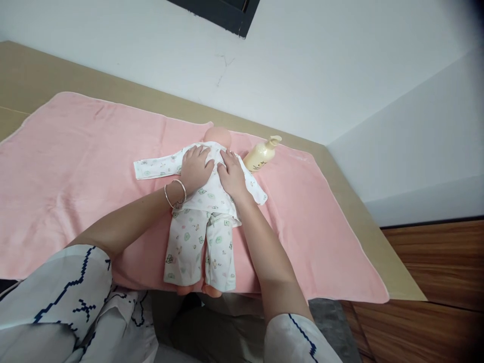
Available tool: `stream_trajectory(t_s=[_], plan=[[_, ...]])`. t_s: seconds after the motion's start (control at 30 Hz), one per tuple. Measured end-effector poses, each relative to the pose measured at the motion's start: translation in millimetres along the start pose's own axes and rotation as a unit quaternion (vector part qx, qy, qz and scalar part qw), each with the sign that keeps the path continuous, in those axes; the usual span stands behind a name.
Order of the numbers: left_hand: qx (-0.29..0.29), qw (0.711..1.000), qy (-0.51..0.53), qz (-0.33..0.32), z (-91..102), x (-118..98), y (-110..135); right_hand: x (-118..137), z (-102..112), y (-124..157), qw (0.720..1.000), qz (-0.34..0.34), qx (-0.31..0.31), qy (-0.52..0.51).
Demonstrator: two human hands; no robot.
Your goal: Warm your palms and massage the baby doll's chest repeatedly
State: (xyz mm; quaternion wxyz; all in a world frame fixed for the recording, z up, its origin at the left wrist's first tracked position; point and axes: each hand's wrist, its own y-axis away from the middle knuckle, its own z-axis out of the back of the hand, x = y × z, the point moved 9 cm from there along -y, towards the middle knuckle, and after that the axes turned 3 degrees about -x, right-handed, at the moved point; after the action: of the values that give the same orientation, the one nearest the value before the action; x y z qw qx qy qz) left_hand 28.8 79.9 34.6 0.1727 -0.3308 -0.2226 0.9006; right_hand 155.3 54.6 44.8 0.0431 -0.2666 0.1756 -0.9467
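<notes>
A baby doll [218, 136] lies face down, its bald head toward the wall and its feet at the table's near edge. It wears a white printed long-sleeved top [204, 198] and matching trousers [186, 249]. On the left side of the doll's upper back rests my left hand [196, 169], spread flat, with a bangle at the wrist. My right hand [231, 175] lies flat on the right side of the back, fingers toward the head. Beside the doll's right-hand sleeve a pale yellow pump bottle [260, 155] is tilted over.
A pink blanket [113, 136] covers much of the tan table [348, 201] beneath the doll. The white wall [159, 55] rises behind the table, with a dark frame [227, 15] at the top. Brown wood panels [434, 262] stand at the lower right.
</notes>
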Motion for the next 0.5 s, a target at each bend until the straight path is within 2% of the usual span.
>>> stream_trajectory(t_s=[0.4,0.5], plan=[[-0.028,0.999,0.015,-0.021,5.3,-1.8,1.0,4.6,3.3,2.8,1.0,0.005,-0.006,-0.005],[-0.031,0.999,0.03,-0.016,7.2,-1.2,1.2,7.3,19.9,5.8,0.998,-0.006,-0.061,-0.022]])
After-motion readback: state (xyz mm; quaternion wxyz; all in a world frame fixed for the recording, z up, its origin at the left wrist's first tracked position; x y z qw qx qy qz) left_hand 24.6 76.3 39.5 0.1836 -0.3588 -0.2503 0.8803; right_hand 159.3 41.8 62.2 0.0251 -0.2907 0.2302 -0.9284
